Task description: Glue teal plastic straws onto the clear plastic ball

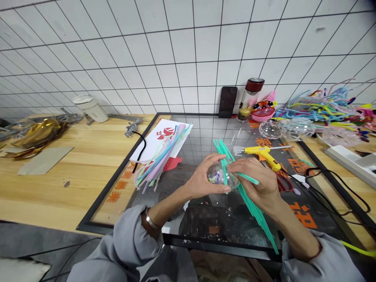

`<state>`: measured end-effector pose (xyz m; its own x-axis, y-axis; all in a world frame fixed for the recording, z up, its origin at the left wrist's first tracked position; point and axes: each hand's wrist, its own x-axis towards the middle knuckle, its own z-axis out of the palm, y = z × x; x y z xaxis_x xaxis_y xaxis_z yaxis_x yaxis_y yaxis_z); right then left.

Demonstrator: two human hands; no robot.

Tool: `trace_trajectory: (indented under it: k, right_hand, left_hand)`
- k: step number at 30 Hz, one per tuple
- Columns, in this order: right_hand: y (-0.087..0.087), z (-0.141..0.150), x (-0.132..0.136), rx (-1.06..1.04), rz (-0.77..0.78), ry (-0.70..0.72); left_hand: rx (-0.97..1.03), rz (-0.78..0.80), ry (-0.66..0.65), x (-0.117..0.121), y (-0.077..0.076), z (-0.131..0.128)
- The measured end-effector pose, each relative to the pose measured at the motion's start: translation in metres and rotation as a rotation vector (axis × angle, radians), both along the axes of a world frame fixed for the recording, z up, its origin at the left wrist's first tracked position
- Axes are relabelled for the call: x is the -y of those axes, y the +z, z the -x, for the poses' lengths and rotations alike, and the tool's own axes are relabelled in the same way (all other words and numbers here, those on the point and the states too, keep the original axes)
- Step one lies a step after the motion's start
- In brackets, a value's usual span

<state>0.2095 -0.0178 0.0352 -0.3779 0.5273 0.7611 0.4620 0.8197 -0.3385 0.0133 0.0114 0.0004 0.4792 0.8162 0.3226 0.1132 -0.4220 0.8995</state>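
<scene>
My left hand (205,176) is curled around a clear plastic ball (217,176) with small coloured bits showing in it. A green pipe cleaner (249,179) is pinched in my right hand (258,180), its end sticking out past the fingers. A green strip (225,172) runs across the front of the ball, between my two hands. Under them lies a bundle of green pipe cleaners (254,209), slanting over the glass. Just beyond my right hand rests a yellow hot glue gun (261,152). Red-handled scissors (284,183) lie partly hidden beside that wrist.
Pastel pipe cleaners (164,156) lie on white paper (151,137) at the left. A phone (228,102) and a glass bottle (249,100) stand against the wall. Clear plastic shells (298,128) and a colourful pipe-cleaner heap (320,105) sit back right. A black cord (326,205) crosses the right side.
</scene>
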Motion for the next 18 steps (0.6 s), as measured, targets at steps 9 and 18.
trace_trajectory:
  k: [9, 18]
  right_hand:
    - [-0.0003, 0.0000, 0.0000, 0.004, 0.003, -0.002]
    - [-0.0046, 0.0000, 0.0000, -0.028, 0.062, 0.031]
  left_hand:
    - [0.021, 0.155, -0.014, 0.0030, 0.0027, -0.0012]
    - [0.012, 0.197, -0.008, 0.0033, 0.0008, -0.0027]
